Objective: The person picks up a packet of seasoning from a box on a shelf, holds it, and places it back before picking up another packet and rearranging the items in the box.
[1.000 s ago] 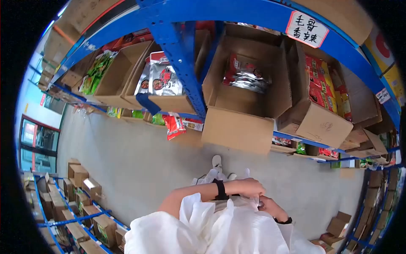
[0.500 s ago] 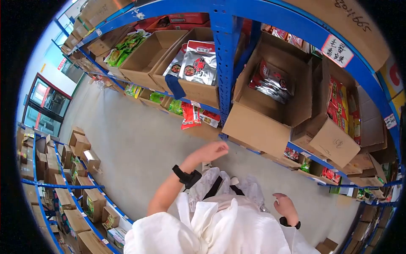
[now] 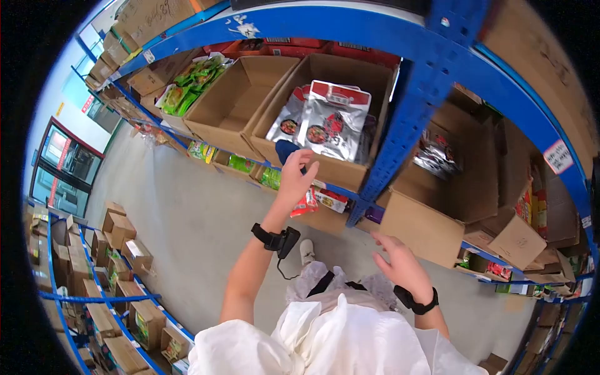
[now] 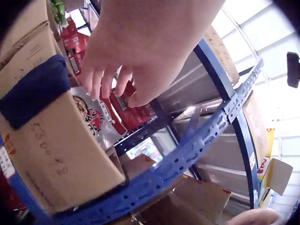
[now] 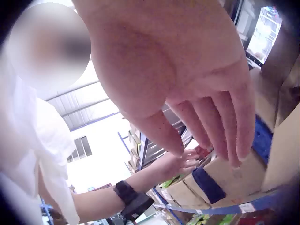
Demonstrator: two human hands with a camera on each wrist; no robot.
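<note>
In the head view my left hand [image 3: 295, 181] is at the front of a cardboard box [image 3: 340, 173] holding silver and red pouches [image 3: 334, 122]. A dark blue cloth [image 3: 287, 150] hangs over that box's front edge, just behind the fingers; whether they touch it, I cannot tell. In the left wrist view the left hand [image 4: 136, 51] has loosely bent fingers above the pouches, with the cloth [image 4: 35, 91] off to one side. My right hand [image 3: 403, 265] is lower right, fingers extended and holding nothing, near a box's hanging flap [image 3: 420, 230]. The right wrist view shows its palm [image 5: 187, 65].
A blue upright post [image 3: 412, 112] separates the pouch box from a box with a few silver packs [image 3: 437, 153]. Green packets [image 3: 194, 81] and an empty-looking box [image 3: 240, 100] stand to the left. Lower-left shelves [image 3: 100, 297] hold more cartons.
The left hand has moved up to the front of the pouch box. The right hand has risen toward the shelf. The hands, together a second ago, are apart, and the view has shifted left along the shelf.
</note>
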